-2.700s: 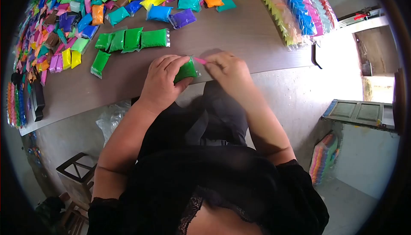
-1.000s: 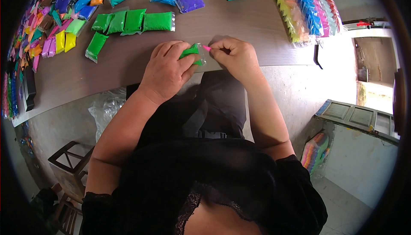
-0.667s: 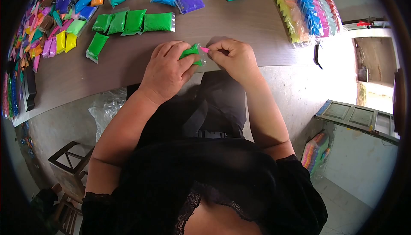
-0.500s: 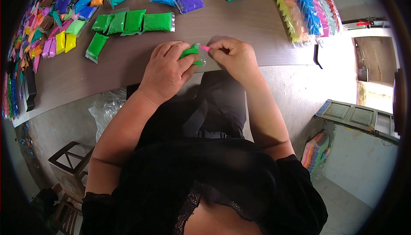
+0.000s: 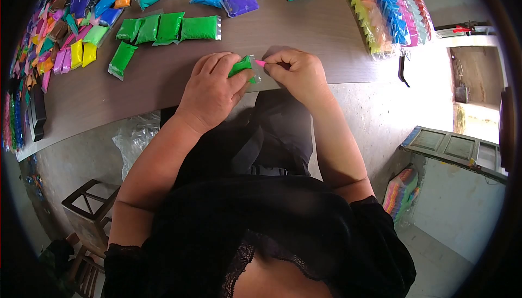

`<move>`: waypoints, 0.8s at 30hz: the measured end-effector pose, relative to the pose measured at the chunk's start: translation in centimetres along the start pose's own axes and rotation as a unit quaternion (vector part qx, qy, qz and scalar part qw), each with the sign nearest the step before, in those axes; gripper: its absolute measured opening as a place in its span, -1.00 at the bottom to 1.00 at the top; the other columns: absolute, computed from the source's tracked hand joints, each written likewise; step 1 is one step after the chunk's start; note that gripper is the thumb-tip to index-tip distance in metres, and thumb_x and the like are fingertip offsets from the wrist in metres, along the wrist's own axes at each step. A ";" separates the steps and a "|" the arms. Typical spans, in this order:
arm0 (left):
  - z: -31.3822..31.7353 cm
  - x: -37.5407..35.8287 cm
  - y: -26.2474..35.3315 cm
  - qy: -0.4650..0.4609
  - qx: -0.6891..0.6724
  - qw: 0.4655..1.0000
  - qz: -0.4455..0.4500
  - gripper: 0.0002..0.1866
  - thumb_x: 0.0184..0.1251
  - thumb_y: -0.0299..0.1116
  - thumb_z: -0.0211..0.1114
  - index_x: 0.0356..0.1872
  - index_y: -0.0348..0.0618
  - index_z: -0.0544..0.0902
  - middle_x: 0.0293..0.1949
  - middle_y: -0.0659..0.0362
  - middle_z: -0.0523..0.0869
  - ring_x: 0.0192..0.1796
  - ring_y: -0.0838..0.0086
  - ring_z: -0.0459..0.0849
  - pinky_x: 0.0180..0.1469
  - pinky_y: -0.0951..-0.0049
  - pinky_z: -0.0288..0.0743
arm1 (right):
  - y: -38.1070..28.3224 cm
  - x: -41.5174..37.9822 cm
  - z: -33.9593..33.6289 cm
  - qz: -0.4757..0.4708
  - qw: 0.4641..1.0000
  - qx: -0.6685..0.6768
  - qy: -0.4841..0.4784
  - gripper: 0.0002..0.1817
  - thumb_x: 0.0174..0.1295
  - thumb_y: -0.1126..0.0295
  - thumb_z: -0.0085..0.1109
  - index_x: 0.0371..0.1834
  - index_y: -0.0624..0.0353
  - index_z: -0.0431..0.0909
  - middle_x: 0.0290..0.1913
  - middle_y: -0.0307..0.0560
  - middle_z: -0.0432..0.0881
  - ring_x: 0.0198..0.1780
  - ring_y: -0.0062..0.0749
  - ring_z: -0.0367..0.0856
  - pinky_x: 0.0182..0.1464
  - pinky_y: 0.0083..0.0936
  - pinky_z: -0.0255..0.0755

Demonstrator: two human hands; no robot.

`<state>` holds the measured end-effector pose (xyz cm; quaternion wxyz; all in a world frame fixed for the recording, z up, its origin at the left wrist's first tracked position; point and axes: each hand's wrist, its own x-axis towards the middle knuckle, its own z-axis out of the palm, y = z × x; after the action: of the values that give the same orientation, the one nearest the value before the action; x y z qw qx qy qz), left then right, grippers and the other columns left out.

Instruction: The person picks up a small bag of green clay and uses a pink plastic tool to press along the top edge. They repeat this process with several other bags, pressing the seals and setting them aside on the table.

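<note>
Near the table's front edge, my left hand (image 5: 213, 83) is closed round a small green packet (image 5: 241, 66), whose clear end sticks out to the right. My right hand (image 5: 299, 74) pinches a small pink pointed piece (image 5: 260, 63) between thumb and forefinger, its tip right by the packet's clear end. The fingers of the left hand hide much of the packet. Beyond my left hand lies a row of several green packets (image 5: 169, 27), and one more green packet (image 5: 123, 59) lies slanted in front of the row.
Many colourful packets (image 5: 98, 34) are heaped at the table's left and along its back. Long strips of coloured packets (image 5: 387, 15) lie at the right end of the table (image 5: 304, 21). A wooden stool (image 5: 89, 205) and a clear plastic bag (image 5: 138, 137) are below on the left.
My left fingers and thumb have shifted slightly on the green packet. The right hand with the pink piece has hardly moved.
</note>
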<state>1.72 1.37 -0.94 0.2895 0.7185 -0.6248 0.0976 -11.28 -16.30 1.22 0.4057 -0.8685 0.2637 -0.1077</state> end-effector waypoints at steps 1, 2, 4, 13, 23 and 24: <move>0.1 0.0 0.0 0.001 0.001 1.000 0.000 -0.69 0.11 -0.38 0.49 -0.07 0.00 0.75 0.05 0.17 0.61 0.15 0.23 0.60 0.23 0.16 0.48 | 0.0 0.0 0.0 0.000 1.000 0.001 0.002 -0.86 0.17 0.30 0.35 -0.25 0.02 0.78 -0.22 -0.13 0.76 -0.20 -0.17 0.72 -0.14 -0.33 0.56; 0.2 -0.1 -0.1 0.001 0.002 1.000 0.000 -0.69 0.11 -0.38 0.49 -0.07 0.00 0.75 0.05 0.17 0.61 0.14 0.23 0.60 0.23 0.16 0.48 | 0.0 0.0 0.0 0.000 1.000 0.001 0.002 -0.86 0.17 0.30 0.35 -0.25 0.02 0.78 -0.22 -0.13 0.76 -0.20 -0.17 0.72 -0.14 -0.33 0.56; 0.1 0.0 0.0 0.000 0.002 1.000 -0.001 -0.69 0.11 -0.38 0.49 -0.07 0.00 0.75 0.05 0.17 0.61 0.14 0.23 0.60 0.23 0.16 0.48 | 0.1 0.0 0.1 0.004 1.000 0.005 0.000 -0.86 0.17 0.29 0.35 -0.25 0.02 0.78 -0.22 -0.13 0.76 -0.20 -0.17 0.73 -0.14 -0.34 0.56; 0.0 0.0 0.1 0.002 0.004 1.000 -0.004 -0.69 0.12 -0.37 0.49 -0.07 0.01 0.76 0.05 0.17 0.61 0.14 0.23 0.60 0.24 0.16 0.48 | -0.1 -0.1 0.0 0.006 1.000 0.005 0.004 -0.86 0.16 0.30 0.35 -0.25 0.02 0.79 -0.23 -0.13 0.76 -0.19 -0.17 0.73 -0.14 -0.34 0.56; 0.0 0.0 0.0 -0.002 0.002 1.000 -0.006 -0.68 0.12 -0.37 0.49 -0.05 0.01 0.76 0.06 0.17 0.61 0.15 0.23 0.60 0.24 0.16 0.47 | -0.1 0.2 0.2 -0.011 1.000 -0.009 0.001 -0.86 0.17 0.28 0.36 -0.25 0.01 0.78 -0.22 -0.13 0.75 -0.18 -0.15 0.73 -0.13 -0.32 0.57; 0.1 0.0 0.0 -0.002 0.002 1.000 -0.006 -0.68 0.12 -0.37 0.49 -0.05 0.01 0.76 0.06 0.17 0.61 0.15 0.23 0.60 0.24 0.16 0.47 | -0.1 0.2 0.3 -0.013 1.000 -0.008 0.001 -0.86 0.17 0.28 0.36 -0.24 0.01 0.78 -0.22 -0.13 0.75 -0.18 -0.15 0.73 -0.13 -0.31 0.57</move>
<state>1.67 1.33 -0.97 0.2871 0.7229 -0.6211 0.0960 -10.95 -16.15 1.07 0.3968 -0.8751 0.2536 -0.1114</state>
